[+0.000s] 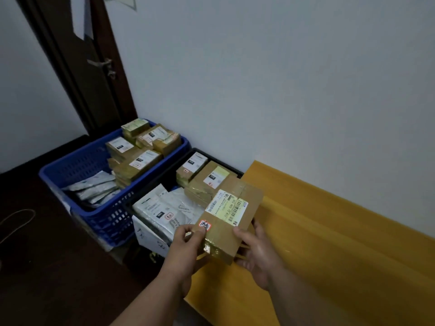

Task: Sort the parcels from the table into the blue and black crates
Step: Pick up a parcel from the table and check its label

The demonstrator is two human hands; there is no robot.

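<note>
A brown cardboard parcel (231,220) with a yellow-white shipping label and a small red sticker hangs in the air over the left end of the yellow table (329,243). My left hand (188,243) grips its near left corner, thumb on top. My right hand (255,252) holds the near right side from below, thumb on the top face. The black crate (200,152) sits just left of the table, holding brown boxes and white mailer bags. The blue crate (77,161) stands further left, with stacked brown boxes and grey mailers inside.
A white wall runs behind the table and crates. A dark wooden door (77,67) with a metal handle stands at the back left. The floor on the left is dark, with a thin cord (18,222) lying on it.
</note>
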